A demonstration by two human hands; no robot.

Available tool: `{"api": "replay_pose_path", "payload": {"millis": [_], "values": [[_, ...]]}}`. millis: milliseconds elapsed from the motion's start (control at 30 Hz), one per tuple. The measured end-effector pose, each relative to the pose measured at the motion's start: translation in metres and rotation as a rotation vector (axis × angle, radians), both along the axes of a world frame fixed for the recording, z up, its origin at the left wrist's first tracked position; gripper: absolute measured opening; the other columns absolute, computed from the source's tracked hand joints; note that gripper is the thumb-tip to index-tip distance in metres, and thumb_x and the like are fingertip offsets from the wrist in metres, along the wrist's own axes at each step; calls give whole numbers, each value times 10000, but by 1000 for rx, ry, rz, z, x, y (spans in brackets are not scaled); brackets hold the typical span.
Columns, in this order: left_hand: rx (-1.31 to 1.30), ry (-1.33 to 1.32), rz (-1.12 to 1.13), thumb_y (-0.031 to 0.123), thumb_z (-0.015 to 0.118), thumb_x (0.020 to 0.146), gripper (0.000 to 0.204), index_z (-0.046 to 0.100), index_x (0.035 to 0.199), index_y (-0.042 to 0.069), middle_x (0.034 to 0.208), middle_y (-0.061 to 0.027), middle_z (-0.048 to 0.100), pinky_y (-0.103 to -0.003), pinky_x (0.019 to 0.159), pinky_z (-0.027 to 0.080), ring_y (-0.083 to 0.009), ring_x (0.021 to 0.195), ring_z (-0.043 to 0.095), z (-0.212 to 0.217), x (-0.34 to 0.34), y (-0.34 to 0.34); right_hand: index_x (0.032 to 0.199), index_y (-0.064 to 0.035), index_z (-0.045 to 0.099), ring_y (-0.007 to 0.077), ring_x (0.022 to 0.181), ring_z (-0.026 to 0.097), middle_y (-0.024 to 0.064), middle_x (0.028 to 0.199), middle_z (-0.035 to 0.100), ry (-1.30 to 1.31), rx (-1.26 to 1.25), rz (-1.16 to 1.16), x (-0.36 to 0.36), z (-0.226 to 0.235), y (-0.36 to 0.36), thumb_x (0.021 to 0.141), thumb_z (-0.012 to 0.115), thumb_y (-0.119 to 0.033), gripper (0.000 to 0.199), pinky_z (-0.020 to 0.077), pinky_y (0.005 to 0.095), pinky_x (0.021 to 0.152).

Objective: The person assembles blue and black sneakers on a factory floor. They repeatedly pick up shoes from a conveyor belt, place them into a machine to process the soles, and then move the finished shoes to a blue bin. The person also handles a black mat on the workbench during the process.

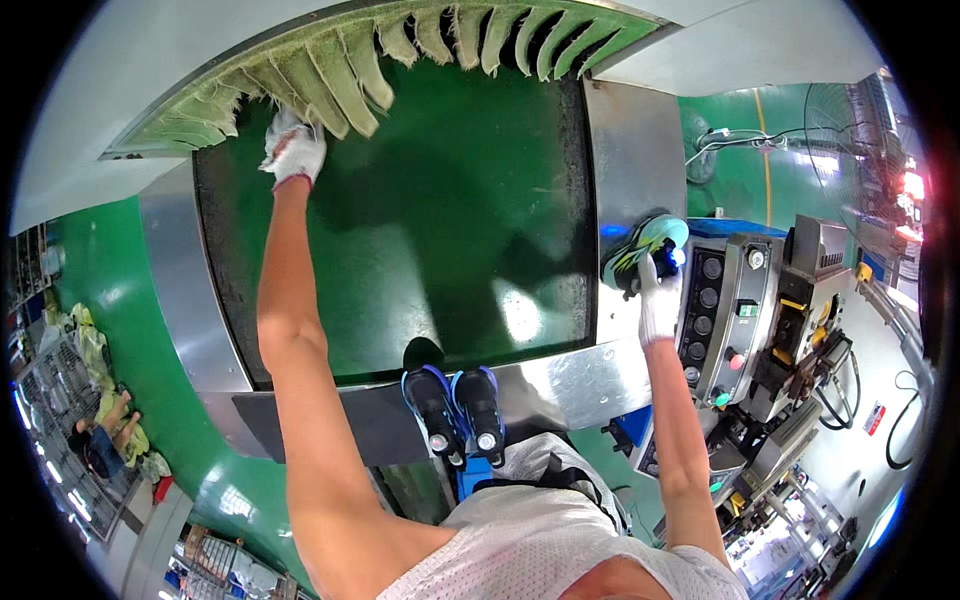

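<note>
Your right hand grips the green-and-black shoe at the right metal border, its long axis slanting away rightward, while your left hand, its grip impossible to tell, is well apart at the far-left hanging strips.

Person's left arm stretched forward, gloved left hand near the far left corner of the surface, its grip unclear, right arm extended, gloved right hand gripping by the right edge.
</note>
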State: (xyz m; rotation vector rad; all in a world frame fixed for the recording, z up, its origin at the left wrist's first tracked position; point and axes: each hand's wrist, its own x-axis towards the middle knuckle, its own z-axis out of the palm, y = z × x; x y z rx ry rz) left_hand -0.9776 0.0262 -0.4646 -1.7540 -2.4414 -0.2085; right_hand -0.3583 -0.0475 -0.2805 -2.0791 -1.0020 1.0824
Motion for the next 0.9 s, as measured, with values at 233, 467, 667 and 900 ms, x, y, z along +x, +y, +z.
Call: {"api": "replay_pose_path", "payload": {"millis": [233,467,667,900], "values": [[132,67,71,376,530,986,511,526,1428,119,1455,-203,482,-647,1036,348,-449,1303,452,5,69,-24,1341,-15,572,285,967,676,150,1119,711,-492,200,52,11,-58,35,918,697,-324,538,544,408,837],[-49,32,-10,396,536,990,537,495,1453,125,1466,-216,475,-654,1033,374,-463,1322,452,25,84,-55,1168,40,661,337,935,703,174,1008,742,-100,-73,63,33,-45,70,883,703,-548,655,523,437,855],[-186,-128,-72,357,579,972,547,487,1459,125,1513,-215,443,-631,1034,416,-439,1356,446,47,95,-131,1561,-2,326,343,1295,591,301,1437,535,-356,43,371,35,-35,-86,911,690,-551,925,508,406,1022],[-442,-461,-223,394,479,1052,535,481,1467,56,1491,-196,505,-534,1075,428,-376,1354,503,146,209,-183,1374,-27,551,379,974,695,220,1044,710,-590,-561,712,98,-47,-276,952,460,-635,745,523,466,911]]}}
